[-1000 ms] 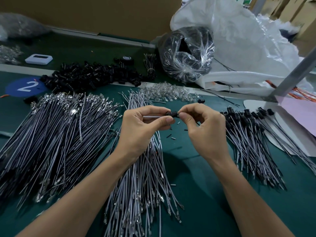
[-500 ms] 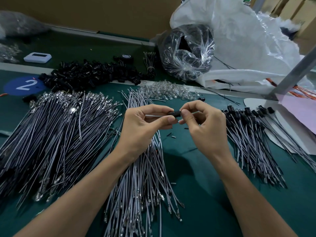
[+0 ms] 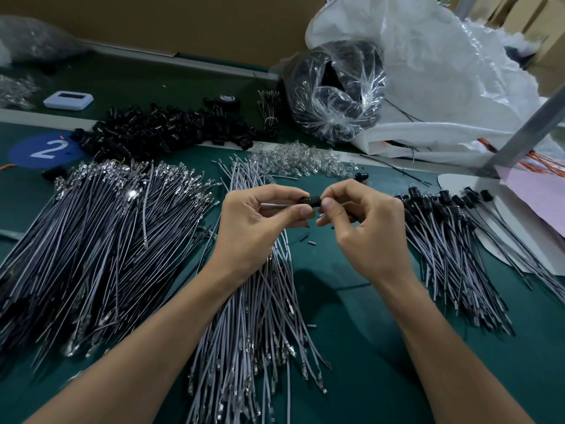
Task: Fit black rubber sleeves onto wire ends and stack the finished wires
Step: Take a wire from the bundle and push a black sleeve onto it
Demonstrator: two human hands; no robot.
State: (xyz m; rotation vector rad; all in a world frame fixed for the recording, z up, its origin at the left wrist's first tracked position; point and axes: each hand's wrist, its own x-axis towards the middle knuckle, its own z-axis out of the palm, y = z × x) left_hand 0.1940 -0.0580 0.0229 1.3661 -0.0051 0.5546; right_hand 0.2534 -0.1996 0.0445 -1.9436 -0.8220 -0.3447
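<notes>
Fingers [image 3: 337,193] round short black sleeve [image 3: 313,200] on grey wire [image 3: 274,205]

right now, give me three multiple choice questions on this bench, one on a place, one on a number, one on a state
1. Where do the finished wires lie?
A) right of the right hand
B) inside a cardboard box
C) in the clear bag

2. Which number is on the blue disc?
A) 5
B) 7
C) 2

3. What is the left hand doing?
A) lying flat on the mat
B) pinching a wire that enters the black sleeve
C) lifting the white device

1 A: the sleeved wires are piled beyond the right hand.
2 C: a white 2 shows on it.
3 B: thumb and forefinger close on the wire, while the right hand pinches the black sleeve.
</notes>
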